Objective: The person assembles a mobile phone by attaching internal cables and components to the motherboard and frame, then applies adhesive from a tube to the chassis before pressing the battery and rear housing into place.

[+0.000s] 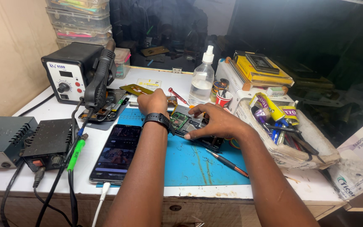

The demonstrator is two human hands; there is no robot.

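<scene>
The right hand [215, 122] lies spread over an opened phone [190, 126], fingertips pressing its dark frame down; that grip is a flat pinning hold, not a closed grasp. Just beside it, the left hand [154, 103], with a black watch [158, 119] on the wrist, is curled at the phone's far edge; whether its grip closes on a tool or on the phone itself cannot be told, since the fingers are hidden behind the knuckles. The phone lies back-off on a blue mat [190, 164] directly under both grips, its green circuit board and metal shields exposed.

By the look of it the step in hand is work on the phone's upper internals, one hand steadying while the other picks at a part. A next move there would call for a light, steady touch, as the board parts are small and rigid.

Just below the right grip lies a slim pen-like tool [227, 163]. Left of the left grip a second phone [116, 153] lies glossy and lit, with a white cable plugged in. Beyond the grips stand a clear plastic bottle [201, 77] and a red-handled screwdriver [177, 96]. Farther left sits a boxy black rework station [70, 71]; to the right a worn white tray [311, 143] holds tubes and pens, all on the white table [47, 109].
</scene>
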